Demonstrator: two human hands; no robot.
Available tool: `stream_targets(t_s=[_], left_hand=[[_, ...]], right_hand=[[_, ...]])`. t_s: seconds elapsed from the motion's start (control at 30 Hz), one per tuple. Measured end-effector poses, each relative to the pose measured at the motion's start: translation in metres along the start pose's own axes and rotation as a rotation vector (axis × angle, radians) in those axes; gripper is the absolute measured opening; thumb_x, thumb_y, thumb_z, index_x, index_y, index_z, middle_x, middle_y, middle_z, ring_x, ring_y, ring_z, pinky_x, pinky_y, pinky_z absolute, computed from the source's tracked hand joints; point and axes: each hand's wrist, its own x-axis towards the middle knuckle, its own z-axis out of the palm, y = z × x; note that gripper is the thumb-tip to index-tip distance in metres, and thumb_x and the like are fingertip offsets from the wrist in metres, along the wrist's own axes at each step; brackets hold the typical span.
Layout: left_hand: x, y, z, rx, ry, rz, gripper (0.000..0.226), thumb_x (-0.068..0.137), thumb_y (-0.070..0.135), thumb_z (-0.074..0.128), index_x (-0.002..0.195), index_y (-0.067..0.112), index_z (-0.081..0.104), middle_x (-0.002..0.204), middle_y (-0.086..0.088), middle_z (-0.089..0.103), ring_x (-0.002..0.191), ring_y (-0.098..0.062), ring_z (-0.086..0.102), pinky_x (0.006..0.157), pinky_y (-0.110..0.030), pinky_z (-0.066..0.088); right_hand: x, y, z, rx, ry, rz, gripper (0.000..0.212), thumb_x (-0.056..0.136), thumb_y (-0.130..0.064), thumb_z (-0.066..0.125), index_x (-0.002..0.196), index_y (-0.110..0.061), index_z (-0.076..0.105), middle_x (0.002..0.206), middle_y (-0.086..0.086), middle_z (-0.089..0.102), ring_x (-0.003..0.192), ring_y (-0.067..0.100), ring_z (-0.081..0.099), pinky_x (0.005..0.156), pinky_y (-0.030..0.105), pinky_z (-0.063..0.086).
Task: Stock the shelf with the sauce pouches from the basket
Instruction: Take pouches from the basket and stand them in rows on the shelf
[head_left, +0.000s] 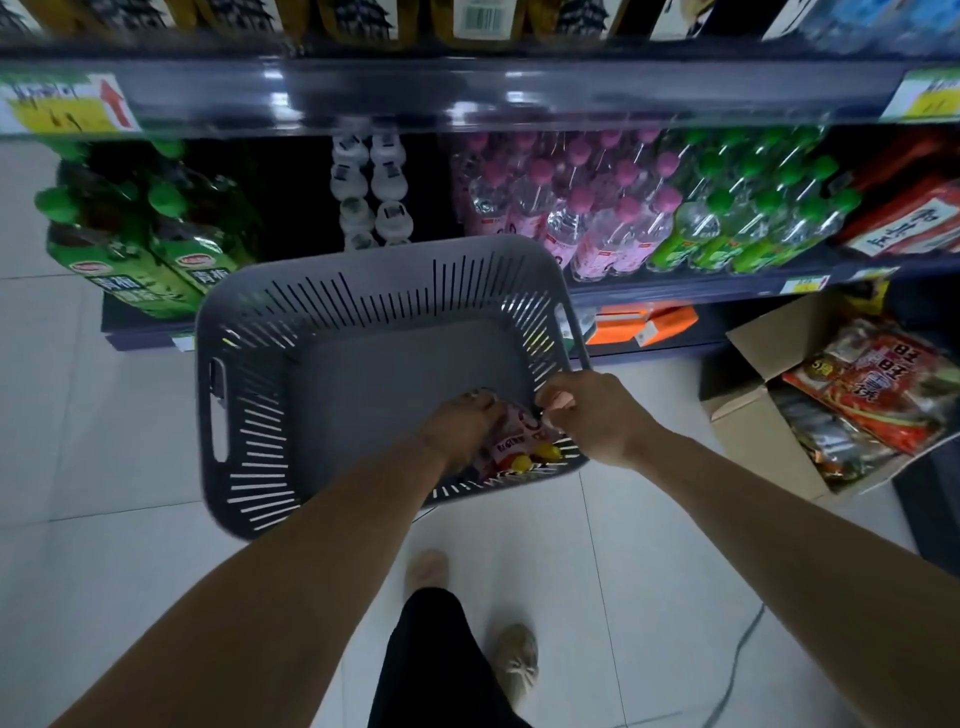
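Note:
A grey slotted plastic basket (332, 332) sits on the floor in front of the shelf. In its near right corner lie red and white sauce pouches (519, 447) with yellow print. My left hand (460, 426) reaches down into that corner and its fingers are on the pouches, partly hiding them. My right hand (592, 415) is at the basket's right rim and pinches the top edge of a pouch between thumb and fingers. Most of the basket floor is bare.
The shelf (467, 93) ahead holds green tea bottles (145, 244), white bottles (371, 192), pink-capped bottles (571, 213) and green-capped bottles (748, 213). An open cardboard box (753, 415) of red snack packs stands on the floor at right. My feet (514, 660) are below on white tiles.

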Motion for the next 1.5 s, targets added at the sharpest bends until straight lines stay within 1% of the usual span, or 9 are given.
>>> stream_targets(t_s=[0.13, 0.27, 0.4, 0.5, 0.63, 0.83, 1.03, 1.3, 1.5], left_hand=[[-0.006, -0.003, -0.01, 0.129, 0.086, 0.143, 0.036, 0.098, 0.039, 0.034, 0.126, 0.025, 0.052, 0.12, -0.015, 0.059, 0.082, -0.017, 0.055, 0.071, -0.025, 0.042], [-0.006, -0.008, -0.023, -0.151, 0.168, -0.076, 0.038, 0.093, 0.007, 0.043, 0.129, 0.018, 0.053, 0.126, -0.016, 0.06, 0.111, -0.031, 0.059, 0.092, -0.033, 0.044], [-0.012, -0.02, -0.031, -0.439, 0.297, -0.231, 0.011, 0.094, 0.013, 0.047, 0.092, 0.011, 0.058, 0.1, -0.017, 0.067, 0.092, -0.029, 0.064, 0.07, -0.029, 0.045], [-0.026, -0.034, -0.032, -0.682, 0.399, -0.39, 0.016, 0.097, 0.012, 0.042, 0.088, 0.009, 0.054, 0.097, -0.018, 0.066, 0.089, -0.029, 0.065, 0.067, -0.032, 0.054], [-0.042, -0.043, -0.045, -1.159, 0.495, -0.509, 0.018, 0.097, 0.007, 0.042, 0.088, 0.008, 0.057, 0.1, -0.011, 0.062, 0.08, -0.022, 0.061, 0.046, -0.017, 0.054], [-0.052, -0.044, -0.054, -1.535, 0.463, -0.533, 0.016, 0.092, 0.002, 0.053, 0.107, 0.004, 0.053, 0.106, -0.007, 0.06, 0.095, -0.027, 0.063, 0.068, -0.039, 0.06], [-0.065, -0.042, -0.064, -1.695, 0.479, -0.517, 0.009, 0.096, 0.006, 0.044, 0.099, 0.005, 0.053, 0.1, -0.006, 0.061, 0.096, -0.026, 0.06, 0.057, -0.031, 0.06], [-0.098, -0.039, -0.1, -1.719, 0.586, -0.518, 0.022, 0.094, -0.006, 0.039, 0.083, 0.008, 0.051, 0.102, -0.01, 0.062, 0.097, -0.027, 0.061, 0.05, -0.025, 0.059], [-0.139, -0.014, -0.159, -1.648, 0.682, -0.424, 0.019, 0.096, 0.0, 0.041, 0.082, 0.008, 0.05, 0.106, -0.013, 0.061, 0.094, -0.028, 0.062, 0.046, -0.024, 0.057]], right_hand=[[0.003, 0.001, 0.0, 0.046, 0.023, 0.013, 0.02, 0.09, -0.006, 0.051, 0.102, -0.01, 0.067, 0.113, 0.011, 0.067, 0.109, 0.026, 0.06, 0.088, 0.028, 0.045], [0.007, 0.003, 0.003, 0.048, 0.081, 0.035, 0.023, 0.091, -0.003, 0.045, 0.099, -0.009, 0.065, 0.111, 0.01, 0.068, 0.106, 0.026, 0.06, 0.079, 0.023, 0.041], [0.007, 0.0, 0.005, -0.039, 0.101, 0.042, 0.018, 0.094, -0.008, 0.04, 0.087, -0.012, 0.056, 0.107, 0.017, 0.066, 0.098, 0.032, 0.061, 0.07, 0.025, 0.039], [0.01, -0.002, 0.008, -0.23, -0.096, 0.004, 0.018, 0.089, -0.003, 0.045, 0.084, -0.014, 0.058, 0.107, 0.012, 0.067, 0.102, 0.03, 0.061, 0.08, 0.029, 0.046], [0.021, -0.006, 0.024, -0.391, -0.427, -0.02, 0.027, 0.09, -0.004, 0.05, 0.113, -0.01, 0.063, 0.113, 0.011, 0.064, 0.103, 0.027, 0.06, 0.086, 0.034, 0.049], [0.034, -0.008, 0.036, -0.426, -0.579, -0.026, 0.024, 0.095, -0.014, 0.049, 0.115, -0.016, 0.062, 0.098, 0.007, 0.06, 0.09, 0.024, 0.056, 0.071, 0.029, 0.044], [0.045, -0.005, 0.048, -0.25, -0.394, 0.082, 0.023, 0.089, -0.012, 0.054, 0.066, -0.013, 0.054, 0.075, 0.007, 0.056, 0.081, 0.022, 0.052, 0.06, 0.026, 0.036], [0.034, -0.033, 0.01, -0.127, -0.173, 0.168, 0.033, 0.09, -0.03, 0.057, 0.095, 0.002, 0.063, 0.085, 0.015, 0.061, 0.08, 0.025, 0.058, 0.06, 0.026, 0.039], [-0.005, -0.074, -0.08, 0.243, -0.085, 0.128, 0.024, 0.09, -0.026, 0.06, 0.081, -0.005, 0.053, 0.077, 0.01, 0.056, 0.067, 0.02, 0.057, 0.053, 0.023, 0.05]])
